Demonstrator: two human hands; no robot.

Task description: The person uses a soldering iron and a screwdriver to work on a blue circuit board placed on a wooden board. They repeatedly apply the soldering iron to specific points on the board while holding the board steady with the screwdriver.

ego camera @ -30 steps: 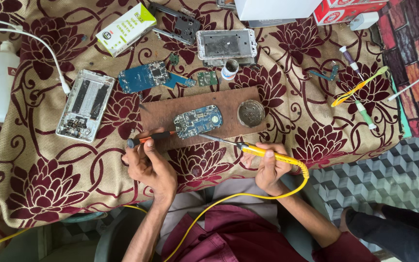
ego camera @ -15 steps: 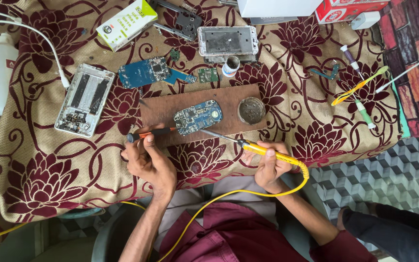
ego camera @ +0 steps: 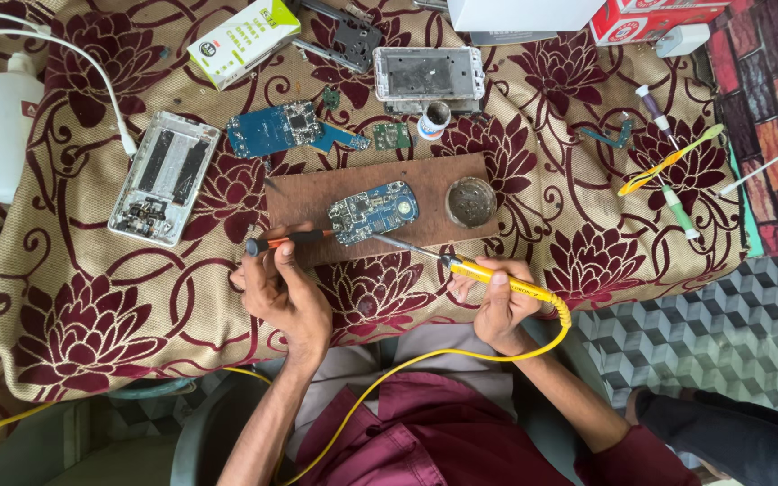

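Note:
My left hand [ego camera: 283,292] grips a small screwdriver [ego camera: 292,240] with an orange and black handle, its tip touching the left edge of a blue circuit board [ego camera: 373,211]. The board lies on a brown wooden slab [ego camera: 317,193]. My right hand [ego camera: 497,301] holds a yellow soldering iron [ego camera: 479,270] whose metal tip points up-left toward the board's lower right edge. A yellow cord [ego camera: 425,360] runs from the iron down past my lap. A round tin of dark paste [ego camera: 471,202] sits on the slab's right end.
On the floral cloth lie a second blue board [ego camera: 274,130], an opened phone frame [ego camera: 164,177], a metal phone shell [ego camera: 428,74], a small pot [ego camera: 434,119], a green and white box [ego camera: 243,40], a white bottle [ego camera: 11,126], tweezers [ego camera: 668,162] and a red box [ego camera: 650,18].
Both hands have stayed nearly in place. The view has shifted slightly, so the slab and board sit a little higher in the frame.

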